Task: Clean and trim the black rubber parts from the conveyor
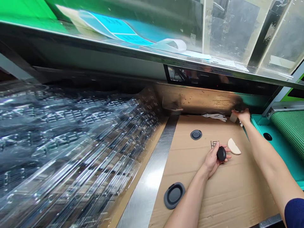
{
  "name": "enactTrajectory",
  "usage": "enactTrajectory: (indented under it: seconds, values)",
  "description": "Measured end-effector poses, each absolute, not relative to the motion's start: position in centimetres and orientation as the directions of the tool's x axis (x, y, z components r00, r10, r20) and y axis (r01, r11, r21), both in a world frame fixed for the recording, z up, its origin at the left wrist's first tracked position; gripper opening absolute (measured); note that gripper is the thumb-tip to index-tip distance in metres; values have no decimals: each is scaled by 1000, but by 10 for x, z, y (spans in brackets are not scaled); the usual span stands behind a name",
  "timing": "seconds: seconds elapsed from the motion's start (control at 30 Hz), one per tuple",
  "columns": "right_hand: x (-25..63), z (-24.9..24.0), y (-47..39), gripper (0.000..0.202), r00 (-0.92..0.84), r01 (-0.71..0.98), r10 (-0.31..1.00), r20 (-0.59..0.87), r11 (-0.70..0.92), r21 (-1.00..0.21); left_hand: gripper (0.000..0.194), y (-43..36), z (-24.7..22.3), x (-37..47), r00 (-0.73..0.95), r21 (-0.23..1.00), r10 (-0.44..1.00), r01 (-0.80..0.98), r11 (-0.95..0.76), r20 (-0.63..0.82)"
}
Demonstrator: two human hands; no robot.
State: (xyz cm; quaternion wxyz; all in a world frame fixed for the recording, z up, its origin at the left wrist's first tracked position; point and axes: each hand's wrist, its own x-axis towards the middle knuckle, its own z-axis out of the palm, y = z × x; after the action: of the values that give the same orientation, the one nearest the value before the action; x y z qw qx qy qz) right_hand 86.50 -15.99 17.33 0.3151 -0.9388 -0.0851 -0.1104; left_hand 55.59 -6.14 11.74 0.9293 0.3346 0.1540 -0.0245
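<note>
My left hand (212,160) is palm up over the cardboard, its fingers curled round a smooth black rounded case (221,154). Just beyond its fingertips lies a cream half-round pad (234,147). My right hand (242,116) reaches to the back of the cardboard, by the metal panel. Beside its fingers is a small pale block (233,117); the fingers are too small and partly hidden to show a grip. A dark grey oval dish-like piece (196,135) lies behind my left hand, and a larger one (174,195) lies left of my left forearm.
Stacked clear plastic trays (95,152) fill the left side. White gloves (215,117) lie against the metal panel (199,99). At right are a teal bin (280,158) with a black oval piece (267,136) and a green mat (291,126). A shelf with blue labels (116,27) hangs overhead.
</note>
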Motion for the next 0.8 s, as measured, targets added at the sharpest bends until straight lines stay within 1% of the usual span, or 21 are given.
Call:
enactTrajectory:
  seconds: [0.07,0.13,0.2,0.37,0.5,0.6,0.7,0.77,0.8]
  values:
    - [866,172,-154,66,959,168,-23,283,-757,-631,47,-61,117,555,954,616,54,147,774,-296]
    - [867,171,-151,66,957,147,-59,284,-743,-653,47,-61,116,555,956,615,51,144,775,-289]
    - [867,170,-151,67,957,141,-68,281,-740,-658,48,-61,115,555,958,613,49,142,777,-284]
    - [864,172,-154,66,960,160,-43,278,-731,-664,45,-61,114,557,954,610,44,153,777,-295]
    - [860,172,-155,61,957,210,11,289,-716,-666,43,-61,117,557,952,610,45,158,777,-304]
    - [857,172,-157,61,953,249,59,296,-711,-658,43,-61,118,556,951,611,48,158,776,-307]
    - [854,173,-161,67,950,261,81,302,-734,-626,43,-61,118,555,951,615,52,155,773,-305]
    - [855,176,-166,70,953,248,89,290,-781,-574,43,-61,118,555,951,614,51,155,774,-304]
    - [856,179,-168,68,955,241,98,280,-806,-540,43,-61,118,555,951,613,49,157,774,-306]
